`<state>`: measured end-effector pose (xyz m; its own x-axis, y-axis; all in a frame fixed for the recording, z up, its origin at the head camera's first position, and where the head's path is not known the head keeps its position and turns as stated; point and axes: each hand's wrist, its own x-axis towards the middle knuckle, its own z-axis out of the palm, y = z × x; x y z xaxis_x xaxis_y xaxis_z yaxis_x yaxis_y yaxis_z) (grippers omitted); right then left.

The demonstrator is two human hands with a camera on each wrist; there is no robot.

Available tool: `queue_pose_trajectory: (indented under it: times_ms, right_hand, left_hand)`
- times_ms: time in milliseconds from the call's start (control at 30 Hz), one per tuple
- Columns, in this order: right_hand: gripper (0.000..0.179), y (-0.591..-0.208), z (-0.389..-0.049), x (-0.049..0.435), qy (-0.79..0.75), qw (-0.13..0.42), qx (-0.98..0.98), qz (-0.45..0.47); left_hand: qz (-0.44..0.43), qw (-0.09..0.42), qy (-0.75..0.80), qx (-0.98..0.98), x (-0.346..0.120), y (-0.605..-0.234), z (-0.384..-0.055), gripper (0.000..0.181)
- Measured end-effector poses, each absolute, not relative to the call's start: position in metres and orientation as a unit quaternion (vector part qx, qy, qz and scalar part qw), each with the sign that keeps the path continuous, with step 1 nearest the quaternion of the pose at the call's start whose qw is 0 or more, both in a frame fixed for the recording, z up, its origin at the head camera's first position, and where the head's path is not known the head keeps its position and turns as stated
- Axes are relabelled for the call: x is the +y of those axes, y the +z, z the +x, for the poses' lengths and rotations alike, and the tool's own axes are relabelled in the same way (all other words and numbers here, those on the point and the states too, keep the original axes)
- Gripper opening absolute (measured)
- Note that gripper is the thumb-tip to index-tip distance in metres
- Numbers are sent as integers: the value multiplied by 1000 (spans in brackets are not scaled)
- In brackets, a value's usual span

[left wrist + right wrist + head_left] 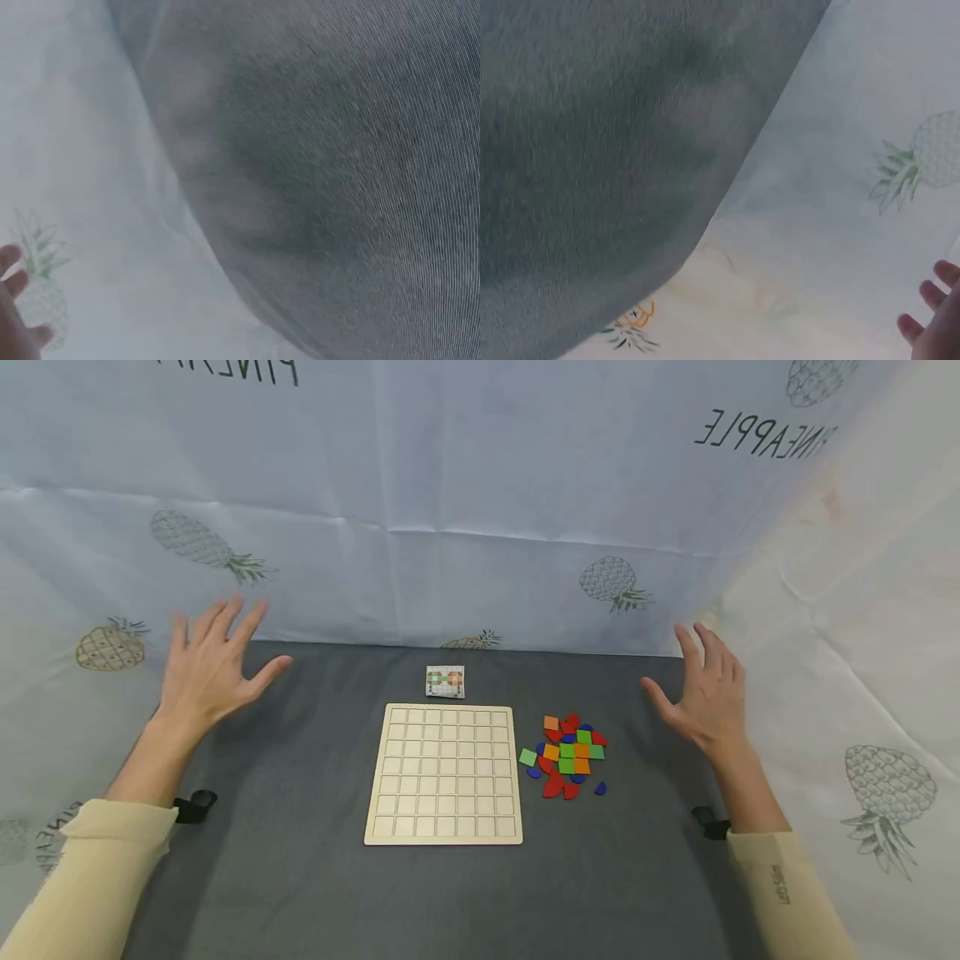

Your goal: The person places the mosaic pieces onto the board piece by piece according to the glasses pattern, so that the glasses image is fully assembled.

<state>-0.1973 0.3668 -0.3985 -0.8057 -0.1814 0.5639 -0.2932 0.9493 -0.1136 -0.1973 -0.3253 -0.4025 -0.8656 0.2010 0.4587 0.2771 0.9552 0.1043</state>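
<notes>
My left hand [206,672] is raised over the left side of the table, fingers spread, holding nothing. On the other side my right hand [707,700] is held up with its fingers extended and nothing in it. Between them lies a square wooden grid board [446,844], its cells bare. Right of the board is a loose heap of small flat pieces: orange and green squares [566,766], red wedge-like pieces [553,785] and blue rounded pieces [601,788]. Behind the board sits a small card [446,682] with a coloured grid pattern. Only some fingertips show in each wrist view.
A dark grey cloth covers the table [442,902]. White curtains [480,527] printed with pineapples hang behind it and along both sides. Black straps [197,807] circle the wrists next to the pale yellow sleeves [105,868].
</notes>
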Motion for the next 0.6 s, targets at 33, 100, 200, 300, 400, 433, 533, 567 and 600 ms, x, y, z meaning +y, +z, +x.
queue_pose_trajectory:
  times_ms: [33, 100, 200, 300, 400, 433, 533, 567, 600]
  right_hand:
    - [100, -403, -196, 365, 112, 291, -941, 130]
    - [94, -413, -193, 361, 141, 298, -934, 139]
    - [86, -419, -191, 356, 187, 284, -928, 153]
    - [78, -426, -190, 350, 241, 256, -922, 161]
    - [73, -433, -189, 345, 285, 224, -918, 161]
    - [72, -435, -188, 343, 298, 213, -917, 161]
    - [69, -440, -186, 337, 322, 182, -916, 158]
    - [68, -441, -186, 336, 328, 172, -915, 159]
    - [66, -443, -186, 334, 334, 161, -915, 159]
  left_hand:
    - [-126, 228, -95, -961, -324, -404, -195, 89]
    - [-129, 221, -121, -959, -320, -407, -188, 82]
    - [-120, 173, -165, -964, -315, -405, -183, 75]
    - [-103, 108, -196, -969, -311, -403, -177, 74]
    - [-88, 38, -223, -970, -307, -401, -172, 73]
    - [-87, 22, -229, -969, -306, -401, -170, 72]
    - [-94, -15, -247, -964, -302, -403, -165, 66]
    - [-100, -19, -253, -962, -301, -405, -164, 63]
    - [-108, -20, -258, -960, -299, -406, -162, 60]
